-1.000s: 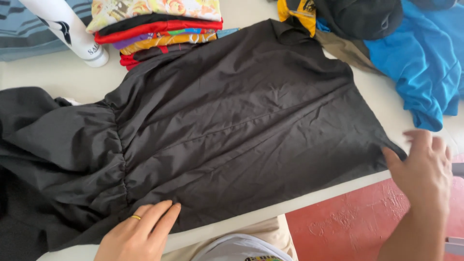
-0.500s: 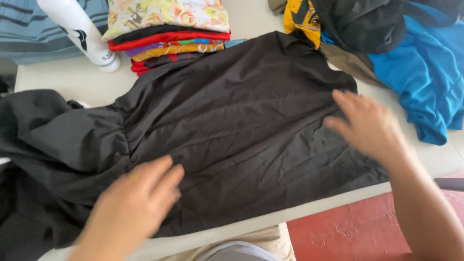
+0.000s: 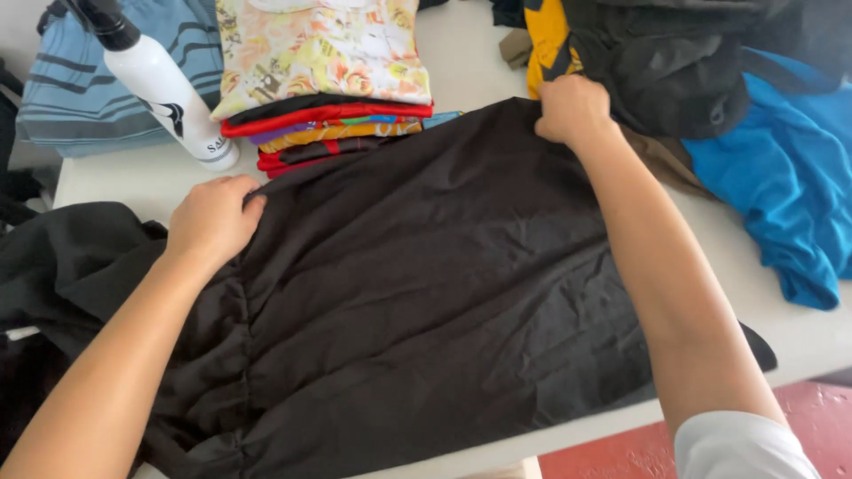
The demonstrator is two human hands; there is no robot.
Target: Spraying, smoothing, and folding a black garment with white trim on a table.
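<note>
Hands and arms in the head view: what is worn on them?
Both forearms are bare. The right arm shows the edge of a white sleeve near the frame's bottom. No sleeve shows on the left arm. No glove, watch or ring shows on either hand.

Home laundry spot: folded clothes stack (image 3: 324, 89), loose garments (image 3: 781, 168), white table (image 3: 115, 177).

The far edge of the black garment (image 3: 426, 293) is hemmed in closely: a stack of folded clothes (image 3: 324, 84) is set just behind it at the middle, and a heap of dark and blue clothing (image 3: 710, 98) is pressed against its right corner, where the right hand (image 3: 572, 108) is wedged. A white bottle (image 3: 164, 89) is leaned beside the left hand (image 3: 213, 217), with bare table (image 3: 106, 182) left open between them. Open tabletop is also found at the near right edge (image 3: 799, 337).
</note>
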